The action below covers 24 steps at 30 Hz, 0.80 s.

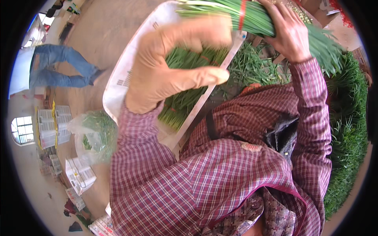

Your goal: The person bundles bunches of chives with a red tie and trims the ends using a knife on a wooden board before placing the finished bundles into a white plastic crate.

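A bunch of long green chives (pixel 212 8), bound with a red band (pixel 242 15), lies across the top of the view. My bare right hand (pixel 289 37) is wrapped over it to the right of the band, and the leafy ends trail beyond the wrist. My left hand (pixel 151 65), in a tan glove, is raised over a white crate (pixel 115 84). Its thumb stands well apart from the bent, motion-blurred fingers, with nothing between them; the fingertips are close to the bunch's lower edge. Inside the crate lie more banded chive bunches (pixel 184 96), partly hidden by the glove.
Loose green leaves (pixel 252 65) lie scattered right of the crate. A long heap of chives (pixel 348 153) lines the right side. To the left are a clear plastic bag of greens (pixel 96 135), stacked cartons (pixel 55 124) and a white box (pixel 80 175). Another person in jeans (pixel 65 65) stands beyond.
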Each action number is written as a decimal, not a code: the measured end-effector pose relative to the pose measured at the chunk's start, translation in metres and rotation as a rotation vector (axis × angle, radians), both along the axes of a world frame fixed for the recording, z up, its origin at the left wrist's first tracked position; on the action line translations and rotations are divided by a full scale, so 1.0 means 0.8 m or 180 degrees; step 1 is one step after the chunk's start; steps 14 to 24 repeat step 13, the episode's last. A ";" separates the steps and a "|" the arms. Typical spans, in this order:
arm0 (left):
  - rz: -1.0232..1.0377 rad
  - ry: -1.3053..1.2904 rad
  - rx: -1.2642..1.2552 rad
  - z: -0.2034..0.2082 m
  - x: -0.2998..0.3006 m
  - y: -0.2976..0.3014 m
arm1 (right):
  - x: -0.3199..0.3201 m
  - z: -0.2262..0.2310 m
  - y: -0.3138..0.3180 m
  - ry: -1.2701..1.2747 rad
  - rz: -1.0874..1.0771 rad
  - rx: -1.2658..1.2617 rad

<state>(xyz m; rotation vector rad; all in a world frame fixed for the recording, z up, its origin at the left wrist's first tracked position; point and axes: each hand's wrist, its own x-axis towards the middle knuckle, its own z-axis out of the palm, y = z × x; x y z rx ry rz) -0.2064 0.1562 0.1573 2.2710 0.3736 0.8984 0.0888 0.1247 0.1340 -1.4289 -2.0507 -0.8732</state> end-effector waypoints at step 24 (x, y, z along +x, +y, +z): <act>0.1593 0.2860 -0.0470 -0.199 -0.063 0.075 | -0.154 -0.150 0.076 -0.0193 0.1058 -0.1883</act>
